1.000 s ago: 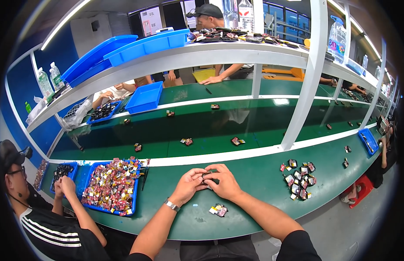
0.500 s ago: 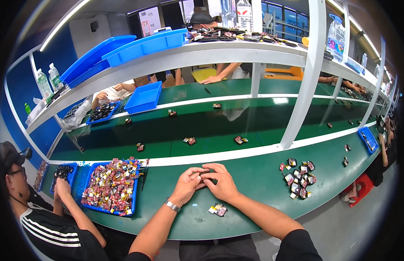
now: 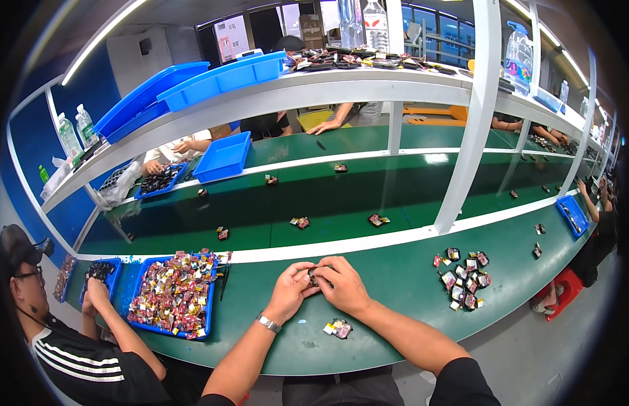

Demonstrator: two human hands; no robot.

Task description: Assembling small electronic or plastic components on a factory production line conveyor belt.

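Note:
My left hand (image 3: 292, 289) and my right hand (image 3: 343, 284) meet over the middle of the green bench. Between their fingertips is a small dark part (image 3: 313, 276), mostly hidden by the fingers; its kind cannot be made out. Just below the hands lies a single small assembly (image 3: 341, 329), black and red with a white and yellow tab. A group of similar assemblies (image 3: 465, 279) sits on the bench to the right. Left of my hands, a blue tray (image 3: 209, 312) is heaped with small red pieces (image 3: 172, 291) bearing white and yellow tabs.
A person (image 3: 64, 331) works at my left by a blue tray of black parts (image 3: 100, 271). Beyond a white rail, small assemblies (image 3: 300, 222) lie spaced along the green belt. A white post (image 3: 471, 122) holds up a shelf carrying blue trays (image 3: 223, 81) and bottles.
My hands stay together around the dark part; the right fingers have shifted and bent more over it. The assemblies on the belt have moved slightly to the right.

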